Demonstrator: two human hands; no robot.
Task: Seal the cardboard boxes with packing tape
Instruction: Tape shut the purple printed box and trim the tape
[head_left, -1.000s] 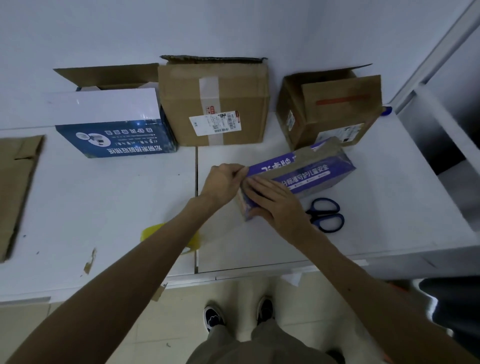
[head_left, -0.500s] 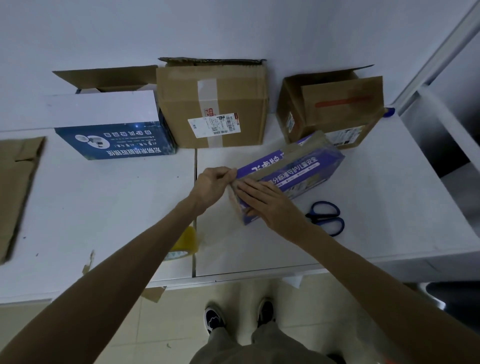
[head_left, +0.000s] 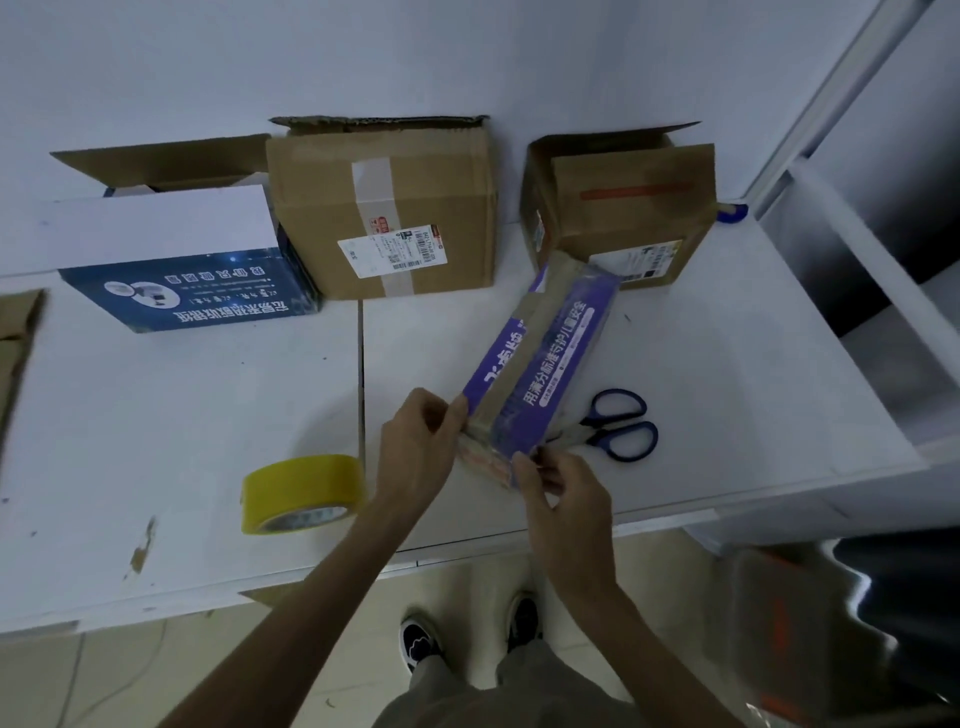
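Note:
A long purple-printed cardboard box (head_left: 550, 353) lies on the white table (head_left: 182, 415), a strip of tape running along its top seam. My left hand (head_left: 415, 447) grips its near left corner with curled fingers. My right hand (head_left: 561, 488) pinches the near right corner of the same end. A yellow roll of packing tape (head_left: 301, 491) stands on the table left of my left arm, apart from both hands.
Blue-handled scissors (head_left: 618, 423) lie just right of the box. Along the wall stand a blue-and-white box (head_left: 182, 275), a taped brown box (head_left: 384, 213) and an open brown box (head_left: 623, 208). Flat cardboard (head_left: 15, 338) lies at the far left. White shelving (head_left: 857, 260) borders the right.
The purple box has swung round, its near end now toward me. Both hands have moved closer to the table's front edge, my right hand going from flat on the box to its corner.

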